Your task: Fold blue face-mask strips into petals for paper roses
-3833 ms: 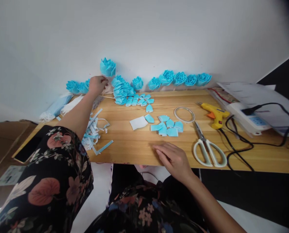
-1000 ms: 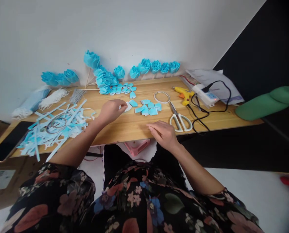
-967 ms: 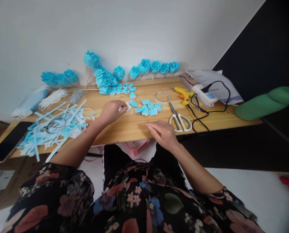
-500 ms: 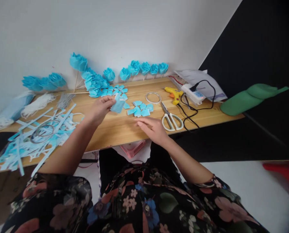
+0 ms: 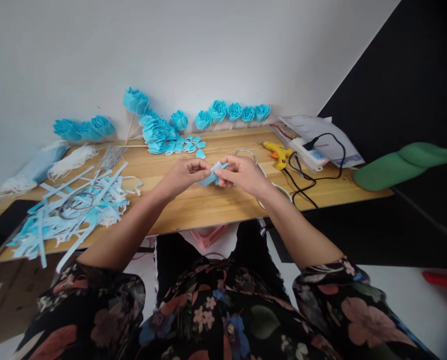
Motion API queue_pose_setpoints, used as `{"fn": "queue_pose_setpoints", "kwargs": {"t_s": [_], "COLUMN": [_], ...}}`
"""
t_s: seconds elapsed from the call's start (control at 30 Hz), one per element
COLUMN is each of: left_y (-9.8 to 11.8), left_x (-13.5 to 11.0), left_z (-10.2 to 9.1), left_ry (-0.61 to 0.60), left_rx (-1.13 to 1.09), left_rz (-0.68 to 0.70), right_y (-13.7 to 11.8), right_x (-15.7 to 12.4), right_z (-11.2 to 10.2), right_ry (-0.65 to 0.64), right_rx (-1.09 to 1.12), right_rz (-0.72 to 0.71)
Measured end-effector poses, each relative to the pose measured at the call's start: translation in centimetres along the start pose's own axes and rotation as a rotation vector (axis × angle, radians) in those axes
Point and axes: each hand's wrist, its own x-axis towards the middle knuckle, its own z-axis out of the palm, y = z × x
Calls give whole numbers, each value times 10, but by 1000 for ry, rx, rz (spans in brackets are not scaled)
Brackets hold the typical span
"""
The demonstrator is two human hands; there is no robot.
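Observation:
Between my two hands is a small piece of blue fabric [image 5: 208,180], part of it covered by fingers. My left hand [image 5: 187,176] pinches its left side, and my right hand [image 5: 242,175] pinches its right side, both just above the wooden table [image 5: 178,210]. The loose blue pieces under and behind my hands are mostly hidden. Further back lie more cut blue petals [image 5: 189,145], beside a clump of blue fabric flowers [image 5: 155,131]. To the right, the scissors [image 5: 283,190] are largely covered by my right forearm, and a roll of tape [image 5: 248,151] shows behind my right hand.
A yellow glue gun [image 5: 279,154] and its black cord lie right of centre, near a white power strip [image 5: 309,154]. A green bottle [image 5: 399,167] stands at the right end. Strip scraps [image 5: 76,210] and a dark phone [image 5: 3,227] are at left. Finished flowers [image 5: 234,112] line the wall.
My right hand has risen from the table's front and met my left hand at the blue fabric piece. My left hand has moved right with it. The view has shifted slightly.

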Motion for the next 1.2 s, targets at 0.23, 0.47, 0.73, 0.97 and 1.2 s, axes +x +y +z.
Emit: {"fn": "queue_pose_setpoints", "kwargs": {"t_s": [0.23, 0.47, 0.73, 0.97, 1.2], "left_y": [-23, -32, -38, -40, -40], "left_x": [22, 14, 8, 6, 6], "left_z": [-7, 2, -3, -3, 0], "left_ry": [303, -91, 195, 264, 252], "left_rx": [-246, -533, -450, -348, -299], "left_rz": [-85, -268, -159, -160, -182], "right_y": [3, 18, 31, 33, 51], "right_x": [7, -4, 8, 20, 23], "right_z": [-8, 2, 14, 24, 30], "right_ry": [250, 233, 190, 305, 384], "right_rx": [-93, -343, -369, -244, -131], "right_rz": [-257, -306, -282, -228, -143]}}
